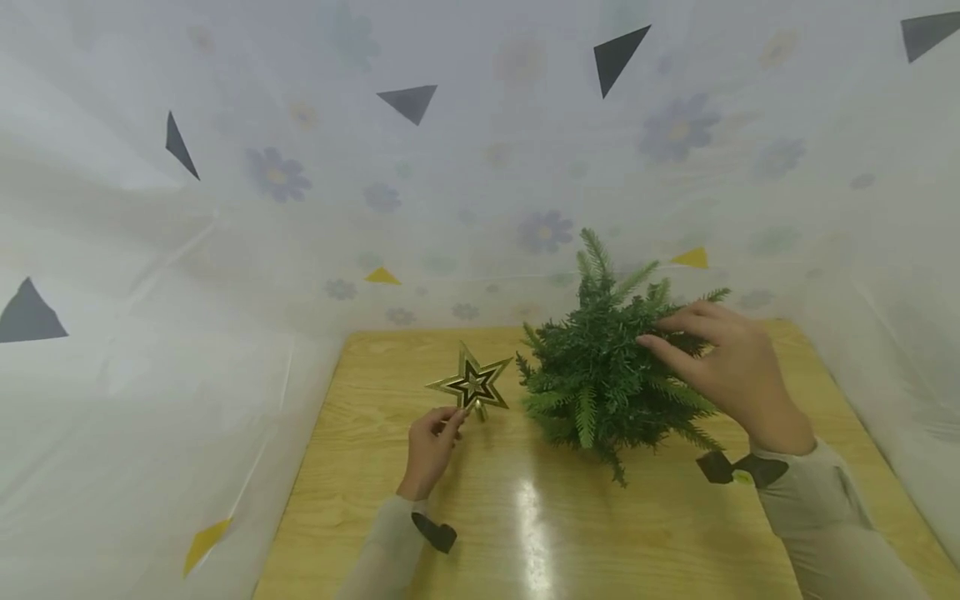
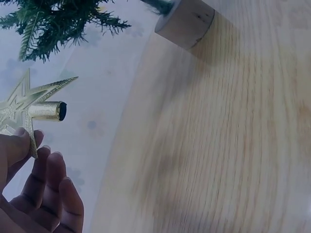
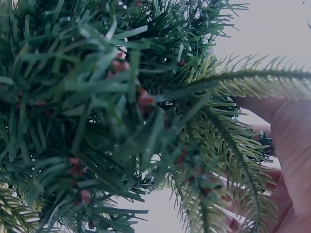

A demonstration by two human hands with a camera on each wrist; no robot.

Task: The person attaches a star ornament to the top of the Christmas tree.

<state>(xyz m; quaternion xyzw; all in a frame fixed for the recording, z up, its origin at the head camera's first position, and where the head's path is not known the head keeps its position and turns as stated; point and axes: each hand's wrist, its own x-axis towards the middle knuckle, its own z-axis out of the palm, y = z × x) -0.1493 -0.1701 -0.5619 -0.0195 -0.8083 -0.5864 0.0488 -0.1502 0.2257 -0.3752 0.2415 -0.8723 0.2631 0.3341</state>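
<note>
My left hand (image 1: 432, 450) pinches a gold star tree topper (image 1: 471, 383) between thumb and fingers at a lower point. The left wrist view shows the topper's short, hollow gold tube (image 2: 46, 111) pointing away from the fingers. A small artificial Christmas tree (image 1: 600, 358), with dark and lighter green sprigs, stands to the right of the star. Among its upper right branches is my right hand (image 1: 731, 375), thumb and forefinger extended and a little apart at the needles. Needles hide part of that hand in the right wrist view (image 3: 296, 155).
The tree's round wooden base (image 2: 187, 23) rests on a wood-grain table (image 1: 465, 533). Pale sheeting (image 1: 465, 167) with flower prints and black and yellow triangles encloses the table at the back and sides.
</note>
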